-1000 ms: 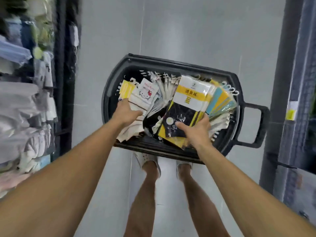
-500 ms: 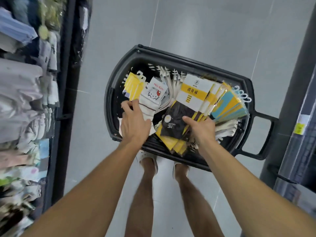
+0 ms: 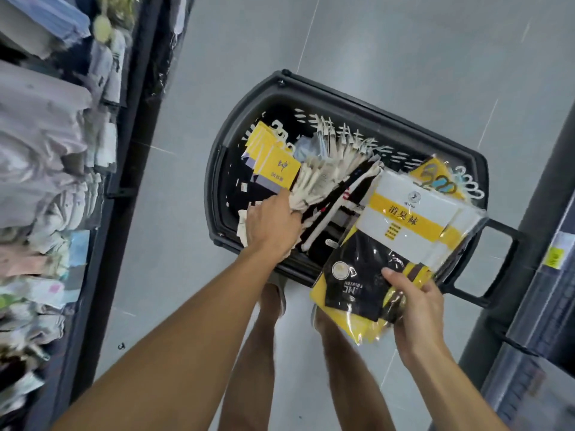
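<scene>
Sorting socks: right hand (image 3: 417, 309) pinches yellow packs (image 3: 404, 225) at lower right; left hand (image 3: 272, 222) apparently clutches cream socks (image 3: 320, 185) in the basket (image 3: 224, 169), to lift next.

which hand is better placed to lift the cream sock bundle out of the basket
Left: the left hand grips the cream sock bundle inside the black plastic basket; the right hand is full of yellow-and-black sock packs.

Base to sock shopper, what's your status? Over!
Left hand on cream socks in basket, grip hidden. Right hand grips sock packs over the near rim. Yellow packs crowd the left side.
</scene>
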A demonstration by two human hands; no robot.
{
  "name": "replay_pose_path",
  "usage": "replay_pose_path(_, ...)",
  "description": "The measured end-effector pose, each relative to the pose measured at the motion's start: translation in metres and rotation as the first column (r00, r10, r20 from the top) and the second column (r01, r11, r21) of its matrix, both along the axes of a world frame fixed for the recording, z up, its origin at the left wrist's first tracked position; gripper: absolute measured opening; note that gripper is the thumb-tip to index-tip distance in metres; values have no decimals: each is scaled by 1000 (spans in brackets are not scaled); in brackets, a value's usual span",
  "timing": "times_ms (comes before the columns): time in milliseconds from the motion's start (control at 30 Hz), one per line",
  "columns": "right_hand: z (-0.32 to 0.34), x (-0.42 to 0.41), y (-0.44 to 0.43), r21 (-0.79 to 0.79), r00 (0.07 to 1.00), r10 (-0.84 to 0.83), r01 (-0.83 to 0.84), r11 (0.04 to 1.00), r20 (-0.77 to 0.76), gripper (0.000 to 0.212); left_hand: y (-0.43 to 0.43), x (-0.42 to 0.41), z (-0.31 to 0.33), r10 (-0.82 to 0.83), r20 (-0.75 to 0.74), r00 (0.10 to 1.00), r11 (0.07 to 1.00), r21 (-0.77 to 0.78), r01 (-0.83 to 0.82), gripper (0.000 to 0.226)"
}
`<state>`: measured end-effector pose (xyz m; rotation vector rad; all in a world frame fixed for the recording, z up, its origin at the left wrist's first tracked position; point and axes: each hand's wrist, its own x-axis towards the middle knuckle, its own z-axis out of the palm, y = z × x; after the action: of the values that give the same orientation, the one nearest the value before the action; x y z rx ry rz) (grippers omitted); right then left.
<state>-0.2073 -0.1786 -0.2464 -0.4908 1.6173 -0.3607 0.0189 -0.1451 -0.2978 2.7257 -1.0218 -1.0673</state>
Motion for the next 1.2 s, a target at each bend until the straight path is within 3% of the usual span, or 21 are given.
replay_pose_path(133,38,2,-6,-17,980,166,-165,986,113,23,9,15,32,188,-250,950,959,-160,-232,26)
replay_pose_path(233,82,21,-19,-62,913,327,-321,945,243,41,19,29,93,287,-449,846,801,-372,-469,26)
replay_pose_path(300,119,44,-29,-137,841,435,-413,900,322,48,31,40,149,344,-516,785,675,-446,-589,41)
replay_pose_path(400,193,98,-41,-260,684,583,-525,810,439,51,57,59,252,347,-564,749,560,-517,-648,71)
replay_pose_path(500,283,158,-32,-393,498,719,-611,687,484,59,91,81,357,374,-525,765,501,-580,-643,44)
replay_pose_path(600,383,214,3,-488,283,825,-695,527,488,63,139,103,463,468,-582,665,378,-548,-746,31)
replay_pose_path(667,445,245,35,-541,134,856,-724,428,499,70,180,113,530,513,-618,596,280,-536,-796,36)
replay_pose_path(767,521,280,95,-606,-18,853,-711,356,522,91,244,122,619,544,-527,653,190,-680,-708,43)
replay_pose_path(867,596,316,173,-706,-141,873,-654,272,467,104,314,126,702,619,-473,627,3,-796,-605,35)
replay_pose_path(933,641,338,227,-816,-151,929,-540,208,337,80,364,120,745,639,-505,581,-163,-826,-539,30)
replay_pose_path(1000,685,356,276,-892,-130,950,-400,211,283,66,408,113,781,649,-524,552,-302,-843,-445,29)
replay_pose_path(1067,722,365,317,-935,-117,961,-284,211,252,58,448,107,809,677,-500,540,-361,-865,-348,19)
replay_pose_path(1200,768,375,375,-969,-194,955,-147,199,226,47,506,102,851,681,-455,574,-424,-884,-197,21)
